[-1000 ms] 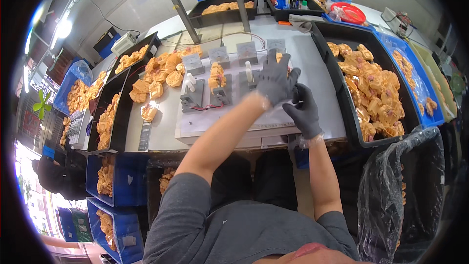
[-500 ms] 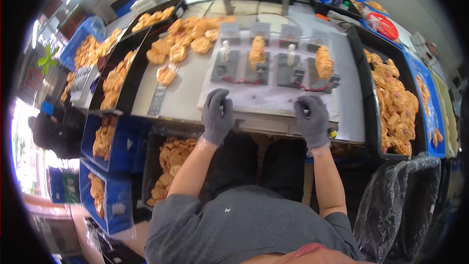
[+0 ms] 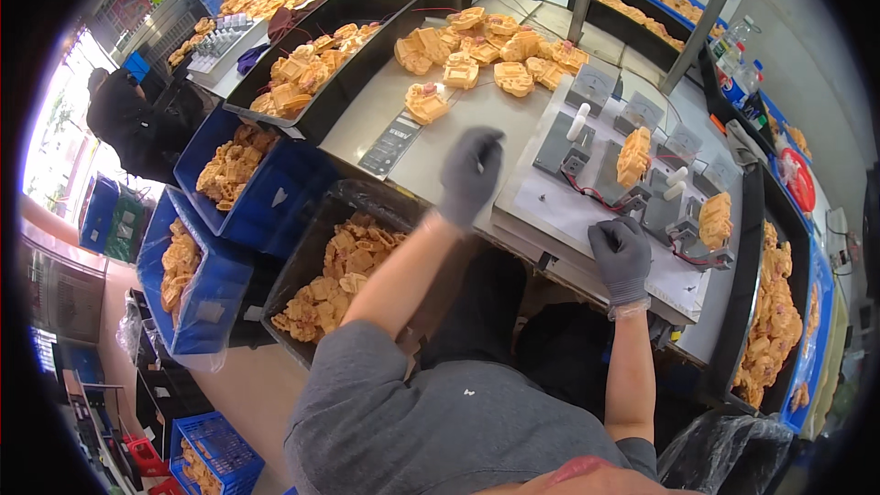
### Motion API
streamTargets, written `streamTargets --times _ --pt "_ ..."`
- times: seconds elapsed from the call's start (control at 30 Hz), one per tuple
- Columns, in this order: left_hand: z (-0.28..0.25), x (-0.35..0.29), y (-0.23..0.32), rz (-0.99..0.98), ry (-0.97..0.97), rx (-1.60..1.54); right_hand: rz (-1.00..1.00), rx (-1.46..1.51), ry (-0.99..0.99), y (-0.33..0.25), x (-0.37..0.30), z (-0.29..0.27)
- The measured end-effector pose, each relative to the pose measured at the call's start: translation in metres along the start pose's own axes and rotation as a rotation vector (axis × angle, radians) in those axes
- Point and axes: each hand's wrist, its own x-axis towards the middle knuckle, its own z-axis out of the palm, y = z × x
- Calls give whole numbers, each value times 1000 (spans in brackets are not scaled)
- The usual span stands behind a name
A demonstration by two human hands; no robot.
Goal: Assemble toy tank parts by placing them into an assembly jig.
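Observation:
My left hand (image 3: 472, 179), in a grey glove, is raised over the front edge of the worktable, left of a flat board (image 3: 559, 206). Its fingers curl loosely, with a gap before the thumb and nothing seen between them. My right hand (image 3: 621, 259), gloved alike, is closed at the board's front edge; its fingertips are hidden. On the board stand grey fixtures with red wires. Two of them bear tan-orange moulded pieces, one in the middle (image 3: 634, 158) and one at the right (image 3: 715, 220). White pegs (image 3: 579, 122) show on others.
Loose moulded pieces (image 3: 461, 70) lie on the table's far left. Black trays of pieces flank it at left (image 3: 335, 9) and right (image 3: 752, 284). Blue bins (image 3: 275, 211) stand lower left. Metal posts (image 3: 706, 23) rise behind the board. A person in dark clothes (image 3: 128, 124) is at far left.
My view has swung left, so the board appears farther right. My left hand has moved off the board's front toward the left; my right hand has stayed near the board's front edge.

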Motion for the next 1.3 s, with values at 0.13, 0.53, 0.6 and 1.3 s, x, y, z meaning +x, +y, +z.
streamTargets --times 0.13,0.53,0.6,1.3 --pt "-25 56 -110 75 -4 836 23 -4 -11 -8 2 2" --pt "-45 28 -89 -238 -313 662 41 -62 30 -3 3 -2" --pt "-48 27 -97 -195 92 873 42 -59 36 -3 2 -3" --pt "-59 -21 -114 -392 69 494 79 13 -13 -5 3 -4"
